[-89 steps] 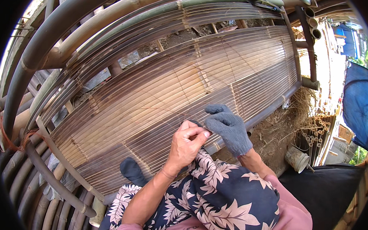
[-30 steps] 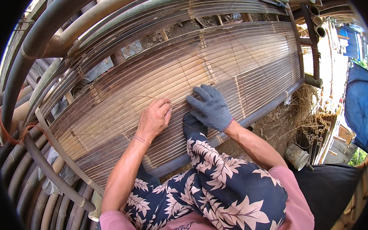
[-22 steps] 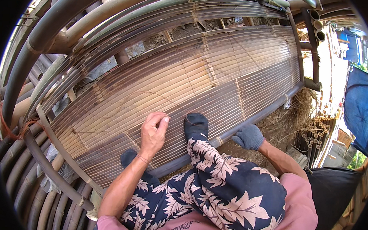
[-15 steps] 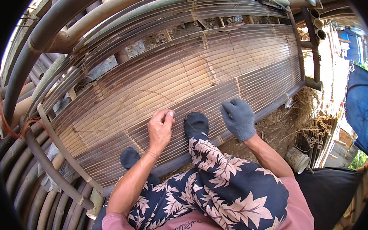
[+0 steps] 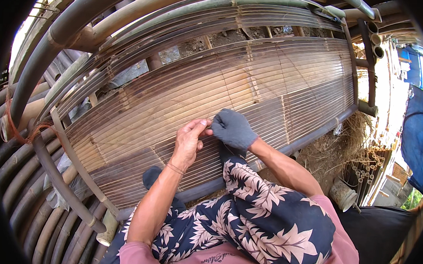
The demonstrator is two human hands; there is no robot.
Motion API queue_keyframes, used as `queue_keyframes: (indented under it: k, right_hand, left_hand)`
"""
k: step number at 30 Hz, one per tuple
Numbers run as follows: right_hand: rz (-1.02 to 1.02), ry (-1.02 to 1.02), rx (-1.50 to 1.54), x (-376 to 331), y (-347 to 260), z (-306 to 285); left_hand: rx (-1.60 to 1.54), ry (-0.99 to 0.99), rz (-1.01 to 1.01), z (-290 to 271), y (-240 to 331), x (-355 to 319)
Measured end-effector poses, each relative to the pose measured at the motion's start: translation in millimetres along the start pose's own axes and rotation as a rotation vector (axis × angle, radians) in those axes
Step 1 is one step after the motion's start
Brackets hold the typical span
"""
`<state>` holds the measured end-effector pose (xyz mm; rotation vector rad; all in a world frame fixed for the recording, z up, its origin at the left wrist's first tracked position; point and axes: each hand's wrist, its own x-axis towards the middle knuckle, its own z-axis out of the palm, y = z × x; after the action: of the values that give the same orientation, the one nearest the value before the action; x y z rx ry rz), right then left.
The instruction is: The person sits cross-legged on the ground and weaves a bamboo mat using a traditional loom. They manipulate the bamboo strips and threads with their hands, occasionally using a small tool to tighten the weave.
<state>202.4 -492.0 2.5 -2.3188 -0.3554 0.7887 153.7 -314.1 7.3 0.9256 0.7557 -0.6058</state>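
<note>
Two hands meet on a slatted bamboo panel, working a fine strand at one binding row.

Nearest, at the lower centre of the frame, the person's knees in dark floral trousers are drawn up, one dark-socked foot braced against the panel's lower rail, likely to steady it. Just above, the bare left hand has thumb and fingertips pressed together, seemingly pinching a thin thread or wire too fine to see clearly. The grey-gloved right hand touches it, curled closed, its grip hidden by the glove. Both rest on the bamboo slat mat spanning mid-frame. Beyond, thick curved bamboo poles arch across the upper left.
</note>
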Motion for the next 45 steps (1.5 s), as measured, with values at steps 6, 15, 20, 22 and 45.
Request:
queue_keyframes:
  k: [6,15,20,22,45]
  right_hand:
    - [0.226,-0.163,0.703,-14,-8,-28]
    - [0.264,-0.217,0.921,-19,-30,-42]
    - [0.267,-0.234,0.875,-26,-26,-36]
    - [0.19,-0.182,1.046,-30,-22,-34]
    - [0.136,0.047,0.702,-41,-40,-31]
  left_hand:
    - [0.023,-0.029,0.173,14,31,-14]
    - [0.066,-0.056,0.037,25,53,-32]
    - [0.003,0.056,0.085,28,48,-28]
    - [-0.002,0.055,0.142,27,48,-27]
    - [0.282,0.129,0.432,35,36,-33]
